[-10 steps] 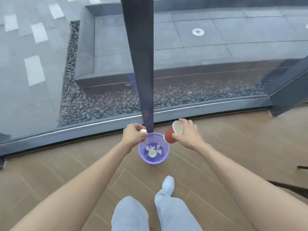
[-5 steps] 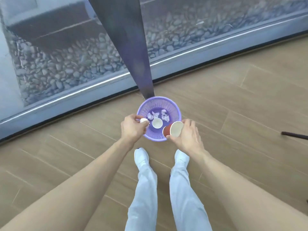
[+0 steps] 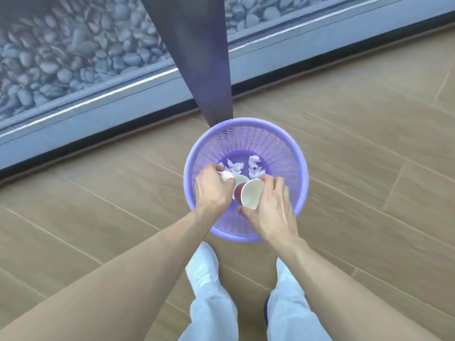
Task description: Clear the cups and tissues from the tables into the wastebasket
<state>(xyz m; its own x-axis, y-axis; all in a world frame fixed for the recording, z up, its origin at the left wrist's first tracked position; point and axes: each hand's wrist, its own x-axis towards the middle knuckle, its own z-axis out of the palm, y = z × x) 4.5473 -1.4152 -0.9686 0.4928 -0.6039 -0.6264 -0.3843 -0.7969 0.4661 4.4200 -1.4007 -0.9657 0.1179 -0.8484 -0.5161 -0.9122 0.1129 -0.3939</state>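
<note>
**Both hands over the basket, drop not yet made**

Wooden floorboards (image 3: 357, 148) run up to a glass wall with pebbles (image 3: 73, 52) outside, and a dark post (image 3: 204, 57) comes down just behind the purple wastebasket (image 3: 299, 183). The left hand (image 3: 213, 190) sits over the basket's opening, fingers curled around a crumpled white tissue (image 3: 225, 176). The right hand (image 3: 270, 207) pinches a red paper cup (image 3: 248, 196) by its rim and side, tilted so its mouth faces up toward the camera. Inside the basket lie more tissue scraps (image 3: 254, 164) and a white cup (image 3: 240, 179).

Risks, as I judge them: the cup, let go while tilted, could glance off the rim and roll across the floor. The light basket could tip if a wrist knocks its near edge. The tissue may cling to the fingers.
</note>
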